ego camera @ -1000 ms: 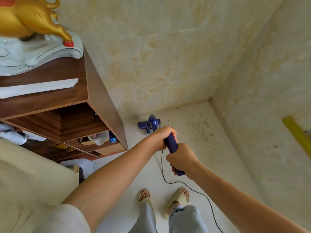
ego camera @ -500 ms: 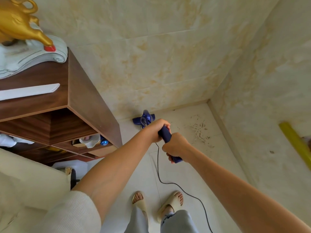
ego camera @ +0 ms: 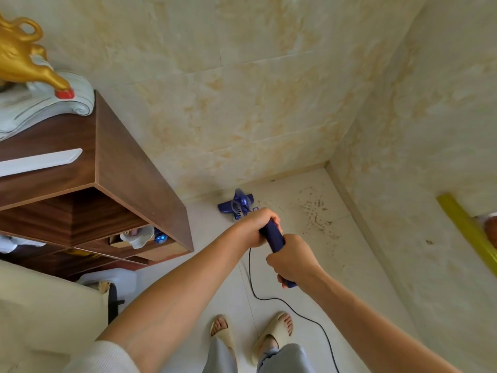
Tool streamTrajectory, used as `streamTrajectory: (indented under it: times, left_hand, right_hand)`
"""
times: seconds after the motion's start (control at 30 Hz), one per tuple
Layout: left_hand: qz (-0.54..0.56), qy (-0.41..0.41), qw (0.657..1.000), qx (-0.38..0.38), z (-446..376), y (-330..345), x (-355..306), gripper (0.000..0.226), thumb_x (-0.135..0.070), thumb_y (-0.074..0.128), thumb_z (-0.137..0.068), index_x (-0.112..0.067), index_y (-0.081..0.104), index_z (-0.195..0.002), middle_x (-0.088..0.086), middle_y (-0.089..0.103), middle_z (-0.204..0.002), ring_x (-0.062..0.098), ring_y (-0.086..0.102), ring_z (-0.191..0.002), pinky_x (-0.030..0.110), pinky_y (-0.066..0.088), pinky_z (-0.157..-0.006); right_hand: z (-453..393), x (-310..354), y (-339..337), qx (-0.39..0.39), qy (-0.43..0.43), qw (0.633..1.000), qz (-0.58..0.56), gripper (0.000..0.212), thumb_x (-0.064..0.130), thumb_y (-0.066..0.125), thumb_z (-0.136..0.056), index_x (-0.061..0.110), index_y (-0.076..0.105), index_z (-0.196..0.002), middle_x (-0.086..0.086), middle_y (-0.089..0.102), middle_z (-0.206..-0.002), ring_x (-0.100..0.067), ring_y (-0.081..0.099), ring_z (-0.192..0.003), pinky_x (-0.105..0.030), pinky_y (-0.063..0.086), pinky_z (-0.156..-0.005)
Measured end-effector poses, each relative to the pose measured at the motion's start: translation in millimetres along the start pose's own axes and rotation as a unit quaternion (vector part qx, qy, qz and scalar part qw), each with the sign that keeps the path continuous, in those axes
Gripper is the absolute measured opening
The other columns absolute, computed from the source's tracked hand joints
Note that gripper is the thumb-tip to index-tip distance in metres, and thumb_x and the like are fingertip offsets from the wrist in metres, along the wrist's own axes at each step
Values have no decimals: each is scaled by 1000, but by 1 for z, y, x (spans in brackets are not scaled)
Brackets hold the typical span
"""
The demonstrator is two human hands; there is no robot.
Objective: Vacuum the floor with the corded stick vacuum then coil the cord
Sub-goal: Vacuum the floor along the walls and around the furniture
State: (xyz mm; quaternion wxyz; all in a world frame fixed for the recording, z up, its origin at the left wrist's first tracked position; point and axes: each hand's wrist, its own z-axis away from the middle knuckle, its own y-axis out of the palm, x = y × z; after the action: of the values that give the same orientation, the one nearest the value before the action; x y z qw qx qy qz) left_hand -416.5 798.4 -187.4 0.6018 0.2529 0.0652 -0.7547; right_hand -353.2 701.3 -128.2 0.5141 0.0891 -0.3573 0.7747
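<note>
Vacuuming stage: left hand [ego camera: 252,224] and right hand [ego camera: 291,261] both grip the stick vacuum [ego camera: 274,236], its head at the far wall, with debris [ego camera: 316,214] remaining right and cord [ego camera: 293,310] uncoiled.

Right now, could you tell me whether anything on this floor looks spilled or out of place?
Yes: dark brown crumbs lie scattered over the pale tiled floor near the corner, right of the blue vacuum head.

The left hand [ego camera: 255,227] hid the vacuum's shaft. The cord [ego camera: 309,316] ran off the bottom edge. The gold figurine [ego camera: 18,60] was cropped at left.
</note>
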Motion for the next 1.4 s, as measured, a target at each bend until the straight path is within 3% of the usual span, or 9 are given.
streamTrajectory:
  times: [0.13,0.27,0.43,0.67,0.8,1.0,1.2,1.4]
  left_hand:
    - [-14,6,1000,21,-9,23,-5,38,0,44,-90,-12,38,-55,5,46,-38,20,43,-52,28,40,-61]
    - [-23,39,999,20,-16,41,-25,41,-6,48,-89,-7,43,-48,11,52,-45,22,47,-57,31,42,-67]
    - [29,33,999,5,-29,51,-49,30,-12,51,-91,-9,44,-62,8,47,-62,19,47,-59,28,42,-64]
    - [-4,22,1000,-6,-36,63,-52,31,-11,49,-90,-9,43,-59,9,49,-64,19,48,-61,28,43,-68]
    - [-11,15,1000,-16,-39,87,-46,32,-3,38,-91,-12,38,-60,8,44,-64,20,43,-61,26,40,-63]
    - [-38,7,999,6,-45,142,-12,33,2,33,-85,-10,36,-55,7,44,-36,23,42,-55,28,39,-56]
    - [-66,4,997,27,-51,180,-6,43,-1,38,-92,-8,39,-50,7,46,-35,22,43,-57,28,41,-64]
    - [-90,0,996,7,-61,182,-30,36,-4,36,-93,-7,39,-57,10,45,-61,21,43,-60,29,40,-71]
  right_hand:
    - [-3,-7,-20,-13,13,1000,-15,20,-1,45,-83,2,50,-102,-14,59,-69,-15,54,-38,-20,41,-35]
    - [-24,0,-44,-19,13,1000,-1,22,0,46,-83,2,51,-105,-13,61,-68,-15,54,-37,-19,42,-36]
    - [-48,13,-72,7,14,1000,24,21,0,48,-86,1,49,-108,-15,60,-74,-18,53,-41,-22,43,-37]
    - [-50,5,-85,39,16,999,19,24,0,49,-88,3,46,-111,-13,58,-72,-17,53,-43,-23,45,-37]
    - [-49,-16,-100,16,-1,999,38,21,0,47,-85,4,46,-106,-14,59,-72,-16,52,-39,-20,41,-35]
    - [-25,-73,-121,-19,4,1000,7,13,0,46,-81,8,48,-91,-13,59,-65,-16,51,-36,-22,42,-37]
    - [-22,-101,-148,-31,6,999,-16,15,1,49,-81,7,51,-95,-13,61,-64,-16,52,-35,-21,43,-37]
    - [-47,-89,-154,-29,7,999,-15,20,0,47,-82,4,51,-102,-15,62,-69,-17,54,-38,-23,45,-38]
